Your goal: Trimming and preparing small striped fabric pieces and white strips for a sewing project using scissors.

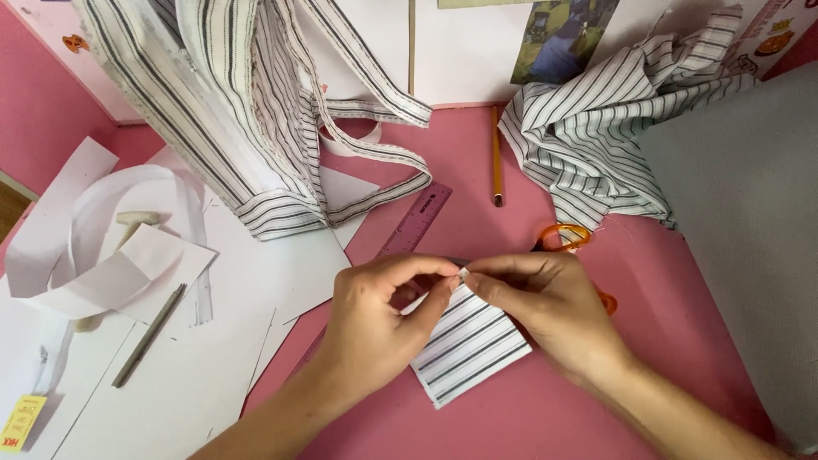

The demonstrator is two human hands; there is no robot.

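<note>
A small folded piece of white fabric with dark stripes (467, 345) lies on the pink table (528, 409) under both my hands. My left hand (379, 319) pinches its upper corner between thumb and forefinger. My right hand (545, 307) pinches the same corner from the right, fingertips touching the left hand's. Orange-handled scissors (567, 238) lie just behind my right hand, partly hidden by it. A purple ruler (415, 223) runs diagonally behind my left hand.
A striped fabric bag with straps (247, 111) stands at the back left. More striped cloth (605, 128) is heaped at the back right beside a grey fabric (750, 230). A pencil (496, 158), white paper sheets (256, 281), white strips (111, 230) and a grey pen (149, 336) lie around.
</note>
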